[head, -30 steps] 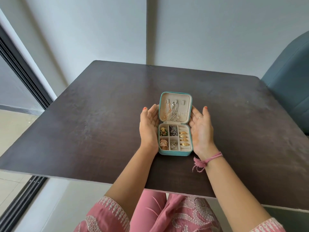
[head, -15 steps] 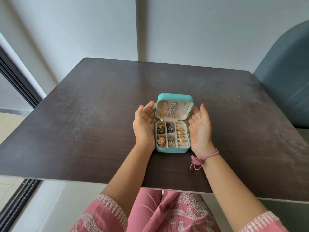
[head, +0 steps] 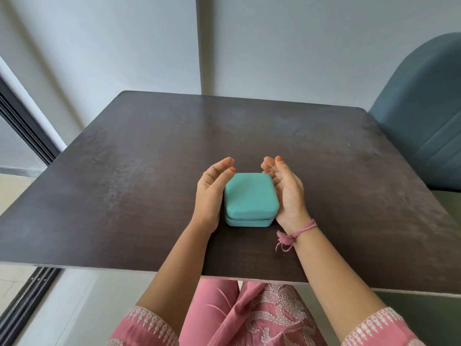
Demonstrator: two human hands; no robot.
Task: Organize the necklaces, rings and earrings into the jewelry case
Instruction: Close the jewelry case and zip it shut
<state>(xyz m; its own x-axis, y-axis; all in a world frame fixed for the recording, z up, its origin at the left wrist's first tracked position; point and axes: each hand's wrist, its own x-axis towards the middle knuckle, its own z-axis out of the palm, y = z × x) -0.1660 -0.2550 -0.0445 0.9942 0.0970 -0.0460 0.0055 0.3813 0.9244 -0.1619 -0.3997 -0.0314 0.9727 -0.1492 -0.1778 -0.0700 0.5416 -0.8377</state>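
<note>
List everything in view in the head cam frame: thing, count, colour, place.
jewelry case: 1, teal, lid closed, on the table near its front edge, between the hands
table: 1, dark brown, fills the middle of the view
chair: 1, blue-grey, upholstered, at the table's right side
wall: pale grey panels, behind the table
window frame: 1, dark, far left
clothing: pink with white embroidery, bottom of the view
thread bracelet: 1, pink with a tassel, on the right wrist
ring: 1, gold, on a left-hand finger
left hand: open, against the case's left side
right hand: open, palm toward the case's right side
</note>
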